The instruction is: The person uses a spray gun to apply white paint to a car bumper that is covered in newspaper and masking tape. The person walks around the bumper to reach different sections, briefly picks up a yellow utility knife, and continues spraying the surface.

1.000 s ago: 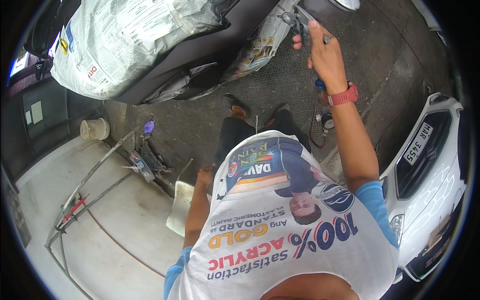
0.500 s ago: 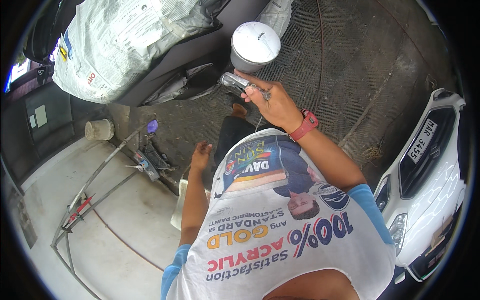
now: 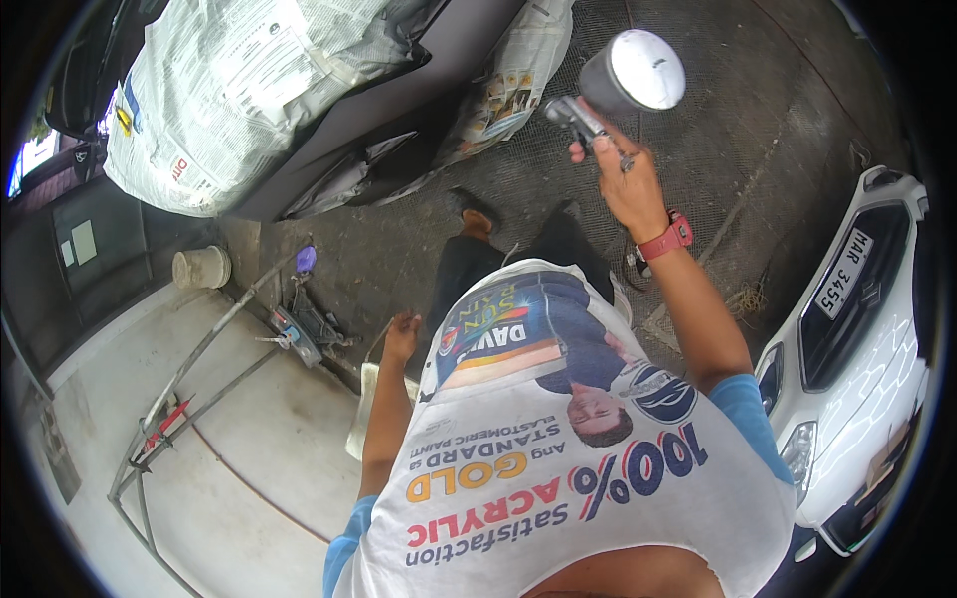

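I see the right hand (image 3: 628,179) grip a spray gun (image 3: 616,90) near the newspaper (image 3: 513,85) edge; I can't tell if the left hand (image 3: 401,337) is closed.

A white car (image 3: 859,371) stands right, a pale bucket (image 3: 202,268) left.

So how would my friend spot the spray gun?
Find the big newspaper cover, top left. To its right, the right hand grips the spray gun. Unlike the red watch nearby, it's silvery with a big round cup.
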Motion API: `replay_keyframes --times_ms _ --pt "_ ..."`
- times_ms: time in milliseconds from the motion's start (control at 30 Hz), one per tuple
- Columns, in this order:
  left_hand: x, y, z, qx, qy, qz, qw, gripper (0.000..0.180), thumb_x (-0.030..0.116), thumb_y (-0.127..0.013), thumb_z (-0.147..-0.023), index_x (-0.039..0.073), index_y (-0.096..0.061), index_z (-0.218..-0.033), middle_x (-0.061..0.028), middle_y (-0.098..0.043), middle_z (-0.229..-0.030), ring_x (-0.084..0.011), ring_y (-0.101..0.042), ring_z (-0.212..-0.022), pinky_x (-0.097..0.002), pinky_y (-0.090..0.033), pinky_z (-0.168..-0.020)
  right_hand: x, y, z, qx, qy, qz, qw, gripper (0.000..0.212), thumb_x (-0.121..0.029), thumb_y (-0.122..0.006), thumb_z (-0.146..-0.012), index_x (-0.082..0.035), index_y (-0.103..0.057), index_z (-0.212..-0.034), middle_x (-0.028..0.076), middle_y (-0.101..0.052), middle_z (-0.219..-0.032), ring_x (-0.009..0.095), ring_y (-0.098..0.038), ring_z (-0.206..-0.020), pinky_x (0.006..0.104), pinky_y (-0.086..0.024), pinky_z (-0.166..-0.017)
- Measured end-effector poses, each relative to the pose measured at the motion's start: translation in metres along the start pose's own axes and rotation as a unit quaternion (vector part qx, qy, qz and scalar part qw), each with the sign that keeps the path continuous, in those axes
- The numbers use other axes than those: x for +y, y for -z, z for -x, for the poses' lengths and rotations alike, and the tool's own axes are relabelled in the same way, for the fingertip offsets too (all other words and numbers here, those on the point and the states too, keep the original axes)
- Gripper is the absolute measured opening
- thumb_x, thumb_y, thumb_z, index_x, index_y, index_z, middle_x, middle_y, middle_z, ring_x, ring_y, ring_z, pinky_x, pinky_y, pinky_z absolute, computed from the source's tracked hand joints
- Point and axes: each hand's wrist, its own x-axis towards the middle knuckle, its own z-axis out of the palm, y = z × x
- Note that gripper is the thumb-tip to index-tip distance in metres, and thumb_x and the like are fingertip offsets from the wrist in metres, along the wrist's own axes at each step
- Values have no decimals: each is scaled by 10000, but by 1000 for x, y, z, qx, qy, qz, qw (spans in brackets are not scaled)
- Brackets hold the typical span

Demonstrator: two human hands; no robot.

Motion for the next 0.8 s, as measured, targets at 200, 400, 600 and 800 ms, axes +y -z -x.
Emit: replay_keyframes --times_ms 200,400,600,800 --pt "40 4 1 -14 5 36 999 590 399 -698 -995 -12 -584 -1403 -192 -715 -1276 -279 -674 -1215 -368 -504 -1037 -22 13 -24 -38 -33 -11 999 477 -385 -507 -1108 -58 -631 -1431 46 -713 -833 93 -643 -758 274 -532 -748" --pt "51 5 -15 26 -46 17 998 599 406 -688 -1003 -11 -574 -1418 -187 -690 -1323 -281 -663 -1232 -378 -498 -1054 -37 39 -81 131 40 105 985 499 -439 -540 -1082 -34 -700 -1325 51 -744 -808 121 -709 -760 298 -556 -729" --pt "41 -14 -17 4 -29 11 1000 578 371 -690 -1006 -1 -563 -1429 -185 -686 -1329 -282 -651 -1250 -382 -488 -1065 -57 12 -76 53 34 35 997 552 -503 -453 -1090 -48 -717 -1256 22 -739 -797 73 -535 -474 251 -443 -449" --pt "-40 -39 -35 -74 -46 97 992 475 191 -682 -982 10 -574 -1407 -183 -679 -1360 -288 -641 -1279 -367 -477 -1068 -84 -16 -65 -86 -36 -15 996 595 -520 -526 -1065 4 -706 -1282 51 -711 -767 105 -659 -641 257 -536 -607"
